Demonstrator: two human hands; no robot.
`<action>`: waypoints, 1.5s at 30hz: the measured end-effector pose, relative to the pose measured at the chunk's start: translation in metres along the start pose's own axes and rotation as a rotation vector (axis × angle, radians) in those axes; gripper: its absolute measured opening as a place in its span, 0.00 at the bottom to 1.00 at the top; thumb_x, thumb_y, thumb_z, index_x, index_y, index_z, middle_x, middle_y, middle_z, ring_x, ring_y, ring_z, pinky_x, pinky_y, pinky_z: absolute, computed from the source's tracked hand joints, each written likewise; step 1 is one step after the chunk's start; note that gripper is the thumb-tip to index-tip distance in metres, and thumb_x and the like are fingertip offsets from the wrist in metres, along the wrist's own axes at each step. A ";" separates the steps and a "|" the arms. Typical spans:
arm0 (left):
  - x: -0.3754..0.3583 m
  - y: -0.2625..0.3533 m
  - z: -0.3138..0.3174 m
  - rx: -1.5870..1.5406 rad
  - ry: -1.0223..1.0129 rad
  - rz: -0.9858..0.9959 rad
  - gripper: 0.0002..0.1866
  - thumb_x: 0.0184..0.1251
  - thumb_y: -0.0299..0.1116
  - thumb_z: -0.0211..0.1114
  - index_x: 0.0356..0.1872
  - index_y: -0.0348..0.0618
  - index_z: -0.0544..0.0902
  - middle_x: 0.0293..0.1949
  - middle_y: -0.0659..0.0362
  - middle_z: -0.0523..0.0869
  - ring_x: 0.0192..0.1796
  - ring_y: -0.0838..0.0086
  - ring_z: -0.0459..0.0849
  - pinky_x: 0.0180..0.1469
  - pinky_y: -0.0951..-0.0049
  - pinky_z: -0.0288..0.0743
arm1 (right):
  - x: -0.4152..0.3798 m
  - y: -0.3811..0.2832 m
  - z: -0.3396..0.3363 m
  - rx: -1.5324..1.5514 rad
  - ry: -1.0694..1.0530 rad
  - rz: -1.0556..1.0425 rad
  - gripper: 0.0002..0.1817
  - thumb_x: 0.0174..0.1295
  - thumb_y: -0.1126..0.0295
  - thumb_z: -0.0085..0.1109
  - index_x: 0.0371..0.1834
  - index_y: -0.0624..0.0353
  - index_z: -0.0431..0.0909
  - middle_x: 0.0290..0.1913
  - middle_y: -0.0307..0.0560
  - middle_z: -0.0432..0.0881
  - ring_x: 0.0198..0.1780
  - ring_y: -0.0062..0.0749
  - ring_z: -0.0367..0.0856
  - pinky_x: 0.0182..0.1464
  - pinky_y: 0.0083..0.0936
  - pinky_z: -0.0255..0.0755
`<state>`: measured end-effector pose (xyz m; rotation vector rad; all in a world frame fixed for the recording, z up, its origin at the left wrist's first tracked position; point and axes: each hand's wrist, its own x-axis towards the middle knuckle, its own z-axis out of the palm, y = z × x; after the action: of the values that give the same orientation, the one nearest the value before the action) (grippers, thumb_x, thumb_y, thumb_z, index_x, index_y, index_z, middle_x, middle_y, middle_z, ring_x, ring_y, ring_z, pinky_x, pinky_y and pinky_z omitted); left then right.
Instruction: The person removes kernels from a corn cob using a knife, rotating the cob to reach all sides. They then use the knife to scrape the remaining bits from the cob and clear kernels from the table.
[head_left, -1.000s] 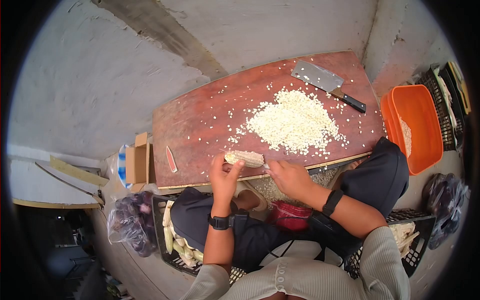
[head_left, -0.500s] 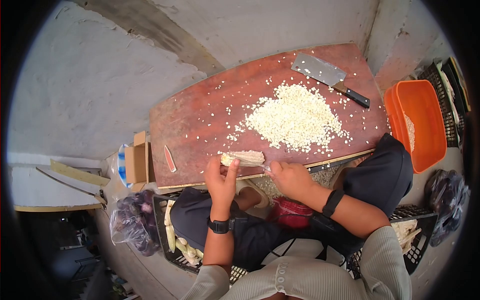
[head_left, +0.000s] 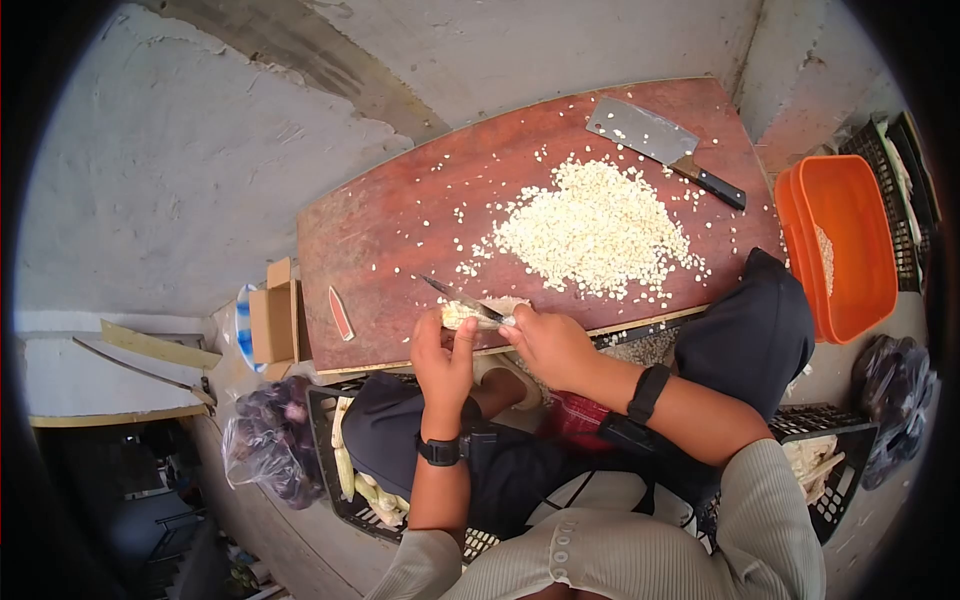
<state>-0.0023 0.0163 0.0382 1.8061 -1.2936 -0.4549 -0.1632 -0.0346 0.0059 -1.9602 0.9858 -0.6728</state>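
Note:
My left hand [head_left: 442, 358] is closed around the left end of a corn cob [head_left: 462, 316], just over the front edge of the red-brown board [head_left: 370, 235]. In my right hand [head_left: 552, 345] is a small knife [head_left: 455, 293]; its dark blade lies slantwise across the cob, tip pointing up and left. Much of the cob's right part is hidden behind the blade and right fingers. Beyond both hands a large heap of pale corn kernels [head_left: 598, 232] covers the board, with loose kernels scattered about it.
A cleaver [head_left: 645, 130] lies at the board's far right, and a red knife sheath [head_left: 340, 314] at its left. Orange tubs [head_left: 850, 250] stand to the right. Black crates [head_left: 345, 505] flank my legs; a cardboard box [head_left: 275, 318] and bagged purple produce [head_left: 275, 440] sit left.
My right hand has moved left and slightly up, carrying the knife along the cob so its blade now extends past the cob's far side. My left hand keeps its place.

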 end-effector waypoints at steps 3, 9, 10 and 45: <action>0.000 -0.014 0.006 -0.206 -0.025 -0.110 0.14 0.67 0.33 0.65 0.45 0.32 0.76 0.35 0.55 0.81 0.30 0.75 0.85 0.31 0.79 0.77 | 0.000 0.000 0.001 0.013 -0.032 0.040 0.16 0.68 0.58 0.51 0.33 0.61 0.69 0.21 0.56 0.79 0.25 0.53 0.81 0.26 0.45 0.72; -0.005 -0.011 0.009 -0.264 -0.012 -0.177 0.14 0.68 0.32 0.64 0.47 0.32 0.75 0.35 0.57 0.83 0.32 0.76 0.86 0.33 0.78 0.79 | -0.012 0.017 -0.010 -0.248 0.025 -0.173 0.15 0.68 0.58 0.51 0.32 0.59 0.70 0.22 0.54 0.79 0.26 0.50 0.81 0.26 0.42 0.73; -0.004 -0.011 0.007 -0.276 -0.003 -0.195 0.15 0.67 0.32 0.65 0.47 0.32 0.74 0.35 0.57 0.83 0.31 0.76 0.85 0.33 0.78 0.79 | -0.014 0.020 -0.012 -0.279 0.020 -0.182 0.15 0.67 0.58 0.51 0.32 0.59 0.70 0.22 0.53 0.79 0.25 0.49 0.81 0.26 0.41 0.74; -0.004 -0.003 0.016 0.070 0.102 -0.016 0.16 0.64 0.36 0.68 0.39 0.32 0.76 0.26 0.56 0.81 0.24 0.75 0.83 0.25 0.77 0.72 | -0.002 0.015 0.009 0.069 0.001 0.165 0.19 0.68 0.55 0.51 0.31 0.62 0.72 0.22 0.59 0.79 0.26 0.57 0.80 0.29 0.50 0.72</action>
<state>-0.0140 0.0134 0.0260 1.8745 -1.2389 -0.3249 -0.1639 -0.0344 -0.0118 -1.7960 1.0973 -0.6065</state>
